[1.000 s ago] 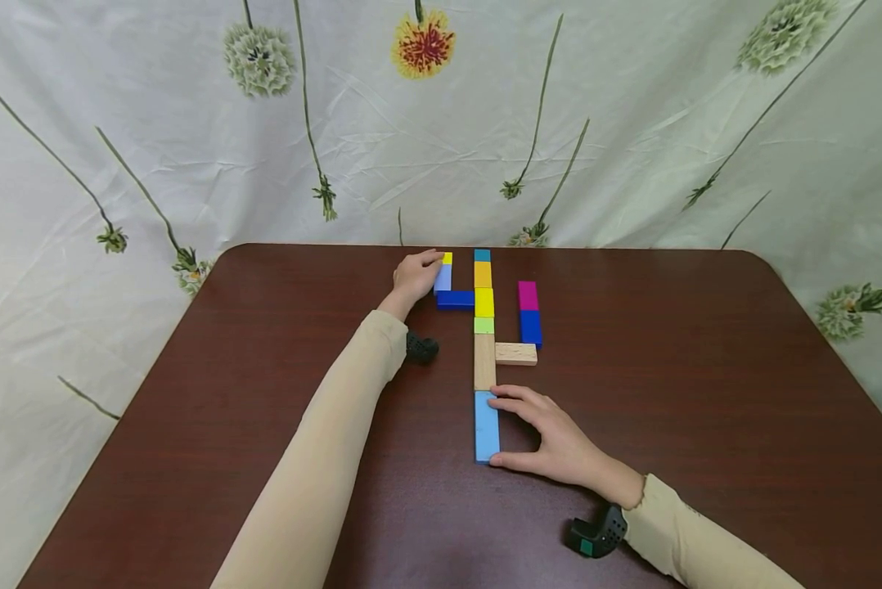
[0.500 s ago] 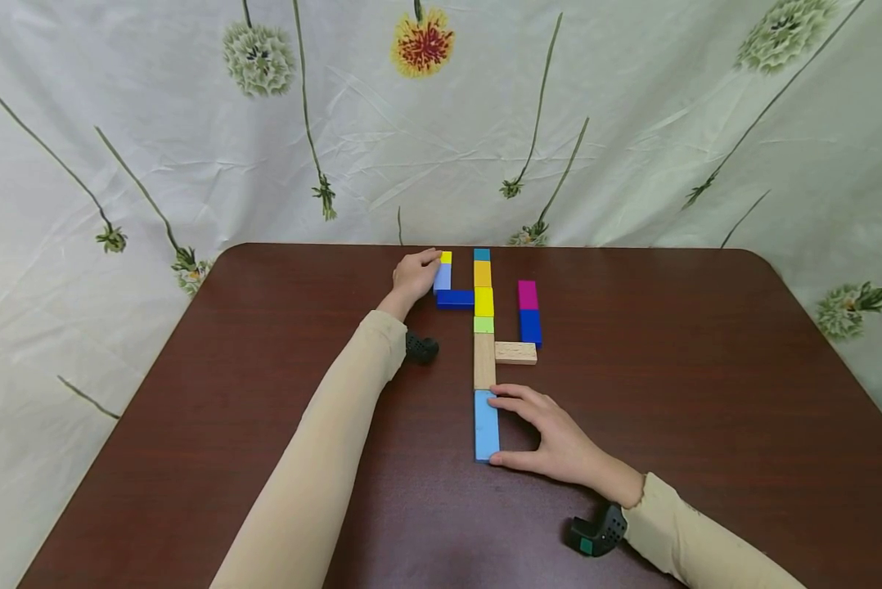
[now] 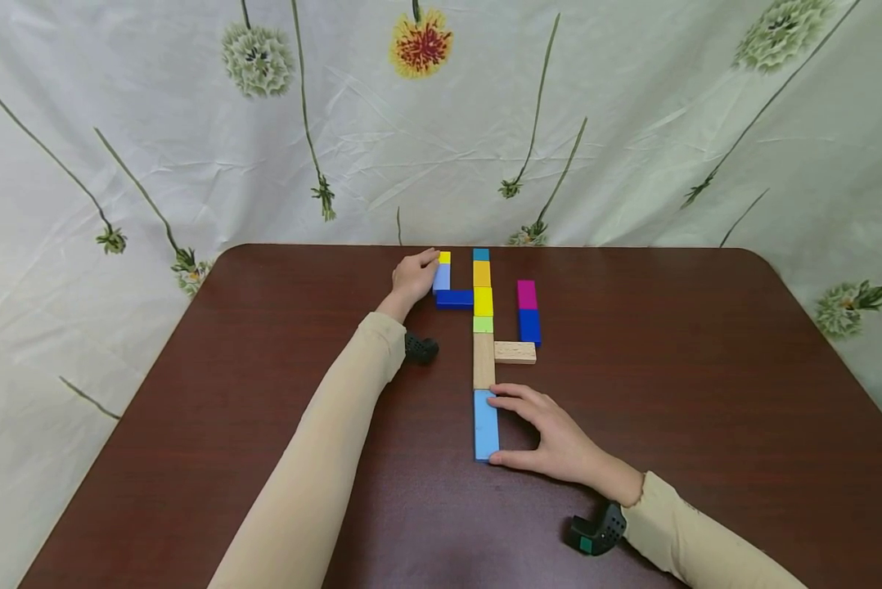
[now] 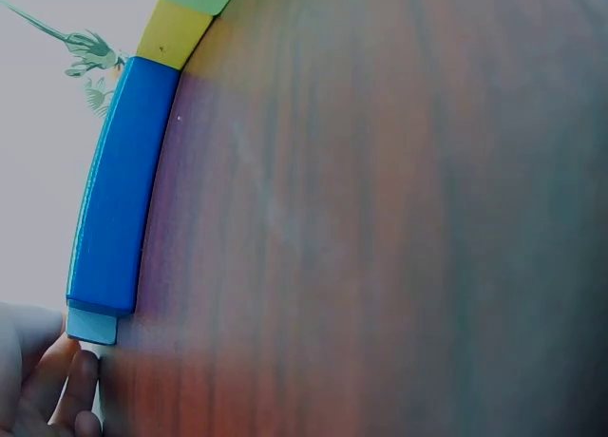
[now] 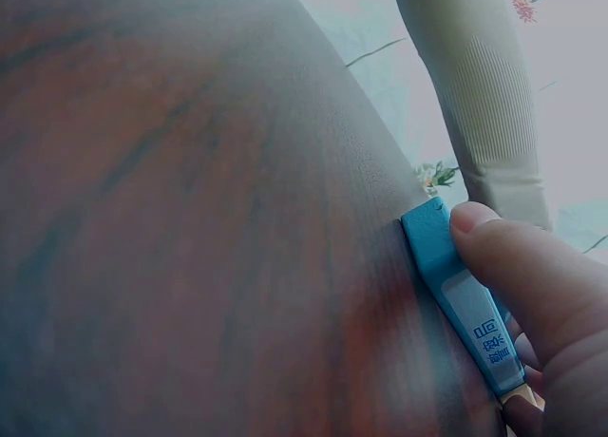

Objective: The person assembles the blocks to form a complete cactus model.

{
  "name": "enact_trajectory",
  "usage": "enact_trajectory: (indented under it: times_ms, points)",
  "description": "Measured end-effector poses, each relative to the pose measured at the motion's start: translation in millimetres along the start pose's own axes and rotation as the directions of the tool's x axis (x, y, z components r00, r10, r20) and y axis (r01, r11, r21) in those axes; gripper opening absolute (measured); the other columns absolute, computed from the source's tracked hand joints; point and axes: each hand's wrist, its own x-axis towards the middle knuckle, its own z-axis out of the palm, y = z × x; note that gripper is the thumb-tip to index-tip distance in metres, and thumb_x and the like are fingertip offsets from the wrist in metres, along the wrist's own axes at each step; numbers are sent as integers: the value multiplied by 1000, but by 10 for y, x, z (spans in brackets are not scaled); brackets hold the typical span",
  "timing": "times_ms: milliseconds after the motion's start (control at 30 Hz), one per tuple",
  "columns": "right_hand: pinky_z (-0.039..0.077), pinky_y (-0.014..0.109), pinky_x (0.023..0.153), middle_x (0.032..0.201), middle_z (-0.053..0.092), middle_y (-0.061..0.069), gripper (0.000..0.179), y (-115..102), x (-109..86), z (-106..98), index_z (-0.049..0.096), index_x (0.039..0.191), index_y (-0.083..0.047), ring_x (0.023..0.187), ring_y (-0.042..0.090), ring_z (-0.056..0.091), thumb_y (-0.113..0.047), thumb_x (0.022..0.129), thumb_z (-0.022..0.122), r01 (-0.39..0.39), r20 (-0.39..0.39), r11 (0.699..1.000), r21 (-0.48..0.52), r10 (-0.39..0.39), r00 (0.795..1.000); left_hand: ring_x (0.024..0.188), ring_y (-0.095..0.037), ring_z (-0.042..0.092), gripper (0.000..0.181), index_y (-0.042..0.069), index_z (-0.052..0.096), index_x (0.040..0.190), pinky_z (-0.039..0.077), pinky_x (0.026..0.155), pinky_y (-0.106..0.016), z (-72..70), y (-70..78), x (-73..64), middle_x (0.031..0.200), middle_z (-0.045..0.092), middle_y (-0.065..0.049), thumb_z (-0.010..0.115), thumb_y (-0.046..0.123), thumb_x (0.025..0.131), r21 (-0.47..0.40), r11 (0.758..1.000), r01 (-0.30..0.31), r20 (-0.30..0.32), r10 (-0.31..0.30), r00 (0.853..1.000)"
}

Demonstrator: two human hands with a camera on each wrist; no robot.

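Small coloured blocks lie in a pattern on the brown table. My right hand [image 3: 559, 438] holds the long light blue block [image 3: 486, 425] at the near end of the centre row, thumb at its near corner and fingertips at its far right corner. A printed label [image 5: 484, 328] shows on its side in the right wrist view. Farther off, my left hand [image 3: 414, 276] grips the pale blue block [image 3: 442, 277] from the left, its fingertips reaching to the small yellow block [image 3: 445, 257]. A dark blue block [image 3: 455, 299] joins the pale blue one to the centre row.
Up the centre row run a plain wood block [image 3: 483, 361], a green block [image 3: 483, 325], a yellow block [image 3: 483, 301], an orange block [image 3: 481, 273] and a teal block [image 3: 481, 254]. At right are another wood block [image 3: 515, 352], a blue block [image 3: 530, 325] and a magenta block [image 3: 527, 294].
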Motion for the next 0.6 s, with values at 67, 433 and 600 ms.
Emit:
enact_trajectory:
  times_ms: [67, 433, 600]
  points:
    - [37, 51, 96, 141, 41, -4, 67, 2, 1, 4, 53, 134, -19, 125, 22, 41, -45, 76, 75, 1, 0, 1000, 0, -1, 1000, 135, -20, 33, 38, 17, 51, 137, 12, 113, -43, -1, -13, 1, 143, 43, 5, 44, 25, 100, -2, 1000, -3, 2, 3, 1000]
    - [36, 52, 96, 141, 41, -6, 68, 6, -7, 11, 52, 135, -21, 125, 21, 40, -47, 76, 75, -3, -4, 1000, 19, 3, 1000, 119, -24, 46, 50, 20, 40, 144, 38, 99, -38, -13, -72, -70, 135, 50, -8, 49, 35, 98, -115, 993, 13, -24, -16, 1000]
    - [36, 52, 96, 141, 41, -7, 67, 20, 1, 22, 52, 134, -22, 125, 20, 40, -45, 76, 76, 8, -12, 999, 40, -7, 1000, 118, -24, 46, 53, 19, 38, 146, 40, 98, -39, -53, -119, -130, 136, 47, -8, 49, 37, 97, -214, 976, 40, -30, -47, 998]
